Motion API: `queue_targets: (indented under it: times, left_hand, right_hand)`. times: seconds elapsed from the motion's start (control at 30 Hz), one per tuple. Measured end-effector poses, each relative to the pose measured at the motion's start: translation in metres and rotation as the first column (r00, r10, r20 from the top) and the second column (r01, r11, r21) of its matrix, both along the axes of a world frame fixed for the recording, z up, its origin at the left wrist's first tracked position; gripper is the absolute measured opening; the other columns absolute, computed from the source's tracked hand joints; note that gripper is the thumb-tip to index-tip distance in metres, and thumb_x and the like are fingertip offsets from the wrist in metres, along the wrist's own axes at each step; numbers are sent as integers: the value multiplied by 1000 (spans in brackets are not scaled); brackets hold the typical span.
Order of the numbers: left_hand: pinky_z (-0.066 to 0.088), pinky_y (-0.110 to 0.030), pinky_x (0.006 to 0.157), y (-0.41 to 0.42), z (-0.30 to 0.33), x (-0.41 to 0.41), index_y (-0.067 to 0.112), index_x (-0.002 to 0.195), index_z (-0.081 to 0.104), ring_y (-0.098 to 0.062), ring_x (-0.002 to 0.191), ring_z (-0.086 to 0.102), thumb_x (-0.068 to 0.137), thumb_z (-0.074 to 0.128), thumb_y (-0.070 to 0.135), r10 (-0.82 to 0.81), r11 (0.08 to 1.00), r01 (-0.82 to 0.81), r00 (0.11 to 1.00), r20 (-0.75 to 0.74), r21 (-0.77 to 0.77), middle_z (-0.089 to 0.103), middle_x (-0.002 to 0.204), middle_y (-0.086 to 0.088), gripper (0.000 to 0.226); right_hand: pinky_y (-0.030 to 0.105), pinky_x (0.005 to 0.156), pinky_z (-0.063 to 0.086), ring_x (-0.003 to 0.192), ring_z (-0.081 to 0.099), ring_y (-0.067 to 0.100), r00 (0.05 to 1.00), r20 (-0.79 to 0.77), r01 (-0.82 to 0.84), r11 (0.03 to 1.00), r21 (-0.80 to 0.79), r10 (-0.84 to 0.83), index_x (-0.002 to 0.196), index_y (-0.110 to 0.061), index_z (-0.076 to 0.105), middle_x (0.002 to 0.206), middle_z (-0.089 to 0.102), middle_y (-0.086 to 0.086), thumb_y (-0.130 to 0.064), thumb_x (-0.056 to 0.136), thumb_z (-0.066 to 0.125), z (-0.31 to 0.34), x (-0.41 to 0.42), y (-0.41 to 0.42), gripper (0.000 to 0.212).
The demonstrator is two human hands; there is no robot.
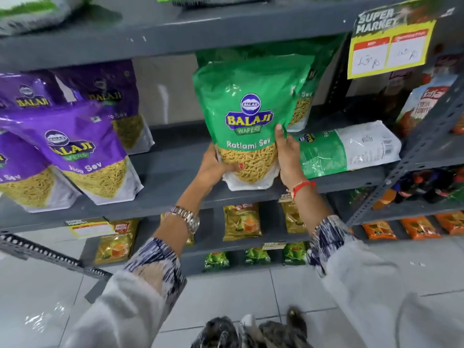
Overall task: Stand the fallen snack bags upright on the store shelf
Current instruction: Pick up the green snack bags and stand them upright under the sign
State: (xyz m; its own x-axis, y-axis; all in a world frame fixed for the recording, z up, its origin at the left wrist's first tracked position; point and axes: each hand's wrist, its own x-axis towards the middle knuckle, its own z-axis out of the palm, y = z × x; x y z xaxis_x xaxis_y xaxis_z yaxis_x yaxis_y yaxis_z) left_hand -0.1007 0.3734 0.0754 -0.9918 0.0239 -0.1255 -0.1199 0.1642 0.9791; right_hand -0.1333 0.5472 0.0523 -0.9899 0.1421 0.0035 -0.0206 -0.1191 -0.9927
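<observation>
Midway, one green sev bag (247,116) is held upright between left hand (217,167) and right hand (288,156); another bag (349,149) lies flat beside it.

Grey metal shelving (175,33) stands on glossy pale floor tiles (238,297).

Even, diffuse indoor light, bright overall; source not in view. Glare patches on the glossy floor tiles (42,320) at lower left and a pale streak on the back panel (163,101) of the shelf. Soft shadow under the upper shelf board (175,33) — bays beneath it darker. Wide-angle distortion strong: shelf lines bow and the slotted upright (414,151) leans hard at right edge. Centre sharp — print on the green bag (248,116) readable. Edges smeared: purple bags (75,146) at left, sleeves (376,285) at bottom blurred; price tag (389,46) handwriting illegible.
</observation>
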Motion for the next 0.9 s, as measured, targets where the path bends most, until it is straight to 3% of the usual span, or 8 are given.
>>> queue_targets:
  times: [0.23,0.43,0.53,0.63,0.7,0.8,0.87,0.9]
  left_hand:
    - [44,-39,101,3,-25,-38,3,128,37,-20,114,52,59,77,-10,62,995,-66,997,-45,-81,54,130,-16,81]
    - [43,-45,104,-3,-39,-47,12,131,35,-22,121,51,57,84,5,73,996,-74,997,-15,-59,53,132,-7,89]
    - [47,-34,97,-5,-49,-36,12,128,40,-15,114,54,64,81,10,243,970,-243,965,-94,10,55,128,-4,76]
    - [45,-22,61,19,-52,-19,23,96,55,-10,71,50,84,60,16,686,707,-607,712,-146,363,56,88,2,14]
    - [30,-23,51,58,-53,-11,23,72,50,-9,56,33,87,51,17,835,470,-746,550,37,472,40,66,5,16]
    - [28,-26,45,145,-70,-3,18,68,47,-9,47,35,86,47,15,688,469,-768,628,365,436,40,55,5,18]
    - [40,-26,39,197,-77,-3,10,90,51,-13,50,43,90,46,11,465,566,-698,709,530,438,45,64,-2,5]
    - [48,-27,42,215,-75,-7,6,104,48,-17,57,48,89,48,8,385,595,-668,726,570,448,48,74,-7,14]
  right_hand:
    - [52,113,34,133,46,23,973,151,-192,975,115,174,141,-20,39,146,46,8,-90,61,44,-46,-43,22,107]
    - [38,114,23,142,30,23,948,178,-287,950,122,264,148,-16,23,156,28,7,-60,85,40,-6,-23,21,79]
    - [23,106,32,128,47,6,966,52,-256,959,123,252,142,-12,35,146,44,8,-34,97,45,-10,-28,41,51]
    - [9,86,44,88,60,-16,983,-87,-148,976,160,164,125,1,51,108,64,3,-12,94,55,-8,-46,75,34]
    - [13,81,46,88,63,-4,989,-124,-44,957,287,83,117,5,56,106,66,9,-5,90,56,-8,-62,105,28]
    - [32,82,50,97,64,28,968,-253,163,751,640,6,110,-6,65,105,68,16,-1,85,48,-11,-89,150,31]
    - [41,81,50,100,61,39,957,-290,245,490,837,18,111,-15,67,105,66,21,-4,82,46,-7,-105,174,37]
    - [43,82,50,103,59,41,967,-255,226,393,891,22,114,-17,66,108,64,23,-4,83,46,-4,-112,183,39]
